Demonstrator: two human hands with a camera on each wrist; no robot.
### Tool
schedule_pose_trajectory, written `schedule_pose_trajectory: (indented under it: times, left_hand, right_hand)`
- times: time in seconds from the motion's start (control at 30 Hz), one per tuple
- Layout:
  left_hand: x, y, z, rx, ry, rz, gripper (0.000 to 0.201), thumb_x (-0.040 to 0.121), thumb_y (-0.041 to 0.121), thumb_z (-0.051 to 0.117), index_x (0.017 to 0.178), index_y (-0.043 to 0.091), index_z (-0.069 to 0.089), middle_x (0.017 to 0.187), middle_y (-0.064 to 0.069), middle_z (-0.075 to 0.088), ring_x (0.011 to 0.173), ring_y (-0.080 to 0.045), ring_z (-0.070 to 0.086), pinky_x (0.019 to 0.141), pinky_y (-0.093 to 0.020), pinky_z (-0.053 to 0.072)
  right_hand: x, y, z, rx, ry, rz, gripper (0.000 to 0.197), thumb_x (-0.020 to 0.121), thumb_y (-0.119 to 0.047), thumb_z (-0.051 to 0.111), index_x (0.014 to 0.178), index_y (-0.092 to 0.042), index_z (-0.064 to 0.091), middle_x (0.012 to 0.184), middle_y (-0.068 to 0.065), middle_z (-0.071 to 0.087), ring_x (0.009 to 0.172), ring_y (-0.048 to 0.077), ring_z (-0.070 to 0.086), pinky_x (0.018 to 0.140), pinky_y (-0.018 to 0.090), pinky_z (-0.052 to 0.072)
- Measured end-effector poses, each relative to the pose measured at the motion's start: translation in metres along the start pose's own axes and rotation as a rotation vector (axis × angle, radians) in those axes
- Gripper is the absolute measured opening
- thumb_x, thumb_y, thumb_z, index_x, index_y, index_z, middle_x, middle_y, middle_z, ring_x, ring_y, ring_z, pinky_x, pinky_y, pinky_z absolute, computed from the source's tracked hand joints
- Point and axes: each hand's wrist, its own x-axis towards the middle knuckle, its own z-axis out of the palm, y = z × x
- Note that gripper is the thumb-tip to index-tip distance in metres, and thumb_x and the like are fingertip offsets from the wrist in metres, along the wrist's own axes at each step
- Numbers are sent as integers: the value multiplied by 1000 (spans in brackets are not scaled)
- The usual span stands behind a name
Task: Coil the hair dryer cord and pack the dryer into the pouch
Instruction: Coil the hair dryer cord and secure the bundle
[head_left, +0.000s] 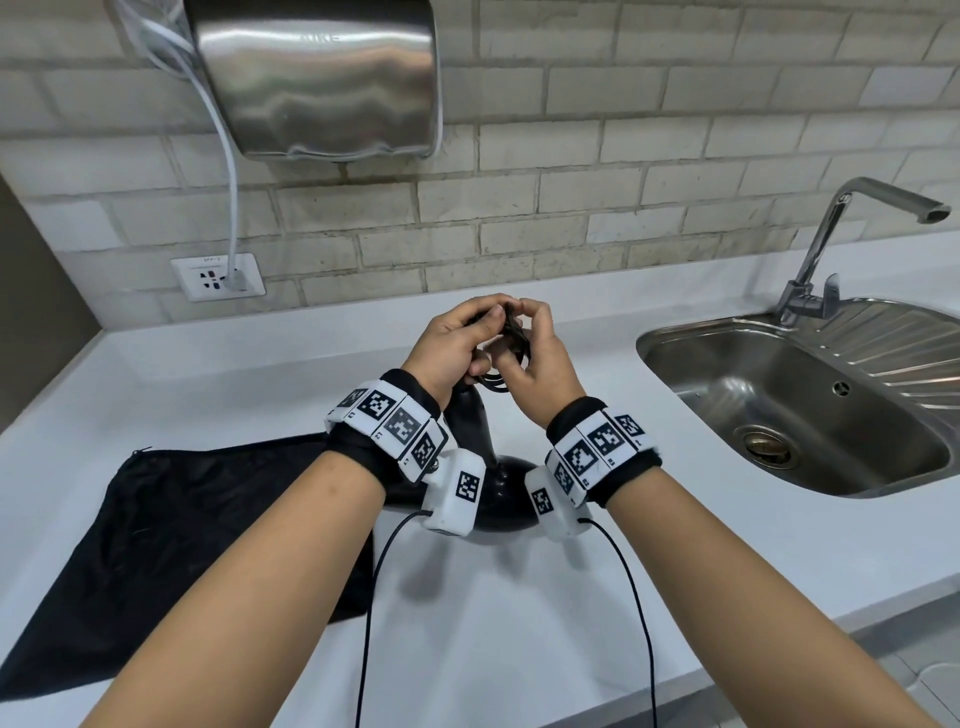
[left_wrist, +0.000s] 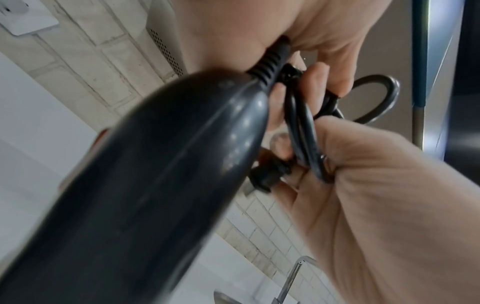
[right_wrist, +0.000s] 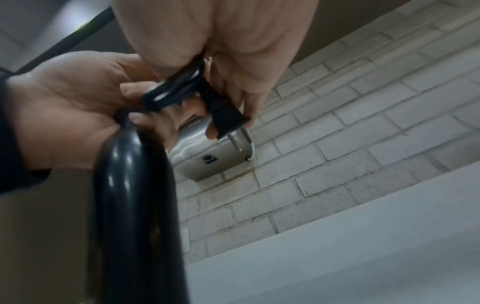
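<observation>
Head view: both hands raised over the counter (head_left: 519, 613), meeting at the cord (head_left: 514, 332). Left hand (head_left: 457, 343) curled round the bundled loops near the dryer (head_left: 470, 431) handle; right hand (head_left: 535, 358) pinching loops, plug (right_wrist: 228, 119) between fingertips, prongs bare. Dryer hanging below, nose down near the counter. Pouch (head_left: 171, 530) flat at left, touching the dryer's left side, mouth state unclear.

Likely handling: cord rubbery and springy, apt to unwind if released. Dryer glossy, rigid, probably slippery, moderately heavy; best gripped at the handle with the coil pressed against it. Pouch limp, needing one hand to open.
</observation>
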Motion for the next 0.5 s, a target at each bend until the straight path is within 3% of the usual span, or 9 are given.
schedule_pose_trajectory:
  times: [0.1,0.2,0.23,0.3,0.37,0.43,0.5]
  left_hand:
    - [-1,0,-2,-25,-17,2,25,95,16,42,85,24,63,75,9,61,33,-4,30,38,-13,22]
    - [-1,0,-2,-66,-24,-3,31,94,31,40,78,24,65,66,12,64,35,-5,29,41,-17,19]
    - [-1,-1,-1,-63,-19,7,28,91,33,44,76,23,66,64,12,65,37,-5,31,40,-16,20]
    - [-2,-2,0,-56,-2,25,18,89,20,53,77,20,65,63,13,65,46,-5,35,38,-13,22]
    - [-2,-3,0,-61,6,21,16,86,6,55,79,17,64,69,8,63,54,-7,37,38,-12,22]
    - [-4,-3,0,-48,-4,23,19,83,-1,58,81,17,63,77,1,60,51,-3,43,38,-10,24]
    - [-4,-3,0,-21,-9,28,23,79,-6,61,81,17,62,75,3,62,48,2,51,38,-9,27]
  right_hand:
    - [-5,3,-8,-88,-96,6,19,88,-5,45,107,-8,46,68,2,52,58,13,47,59,34,42]
    - [-7,1,-16,-229,-203,-5,6,90,-16,47,87,-21,49,59,-7,46,53,12,43,57,30,36]
    - [-7,1,-18,-276,-216,-18,11,89,-20,47,79,-23,46,58,-9,43,53,11,42,58,30,33]
    - [-6,1,-23,-376,-242,-63,17,83,-33,45,75,-20,48,62,-7,46,59,15,43,62,31,35]
    - [-7,2,-30,-471,-301,-129,36,74,-40,40,84,-8,54,71,0,51,70,19,45,67,33,38]
    - [-8,9,-39,-441,-364,-90,25,64,-29,45,81,-10,50,70,-3,45,72,19,41,67,34,35]
    - [-9,12,-47,-406,-366,-1,17,59,-19,45,76,-21,47,67,-9,39,70,15,39,66,31,31]
